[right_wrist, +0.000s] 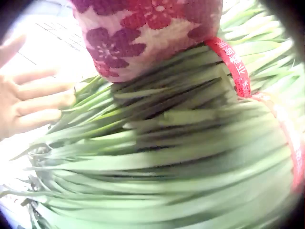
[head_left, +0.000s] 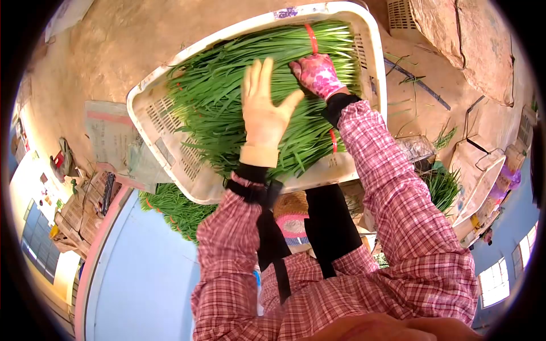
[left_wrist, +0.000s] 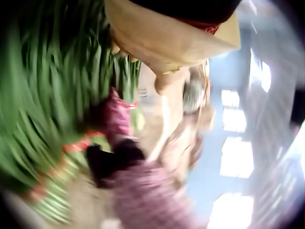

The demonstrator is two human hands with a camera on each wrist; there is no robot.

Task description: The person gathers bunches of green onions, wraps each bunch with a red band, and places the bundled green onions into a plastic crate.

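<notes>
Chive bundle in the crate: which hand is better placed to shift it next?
Probably the right hand: its floral glove rests on the chive bundle by the red band. The left hand lies flat and open on the leaves in the crate.

The earthen floor (head_left: pixel 125 40) is bare brown dirt, rough and dusty; a white slatted plastic crate (head_left: pixel 170 156) sits over it, filled with bundled green chives (head_left: pixel 227 96); a second white crate (head_left: pixel 401 14) stands beyond; loose green stalks (head_left: pixel 406 71) and flattened sacks (head_left: pixel 111 136) lie directly on the dirt.
</notes>
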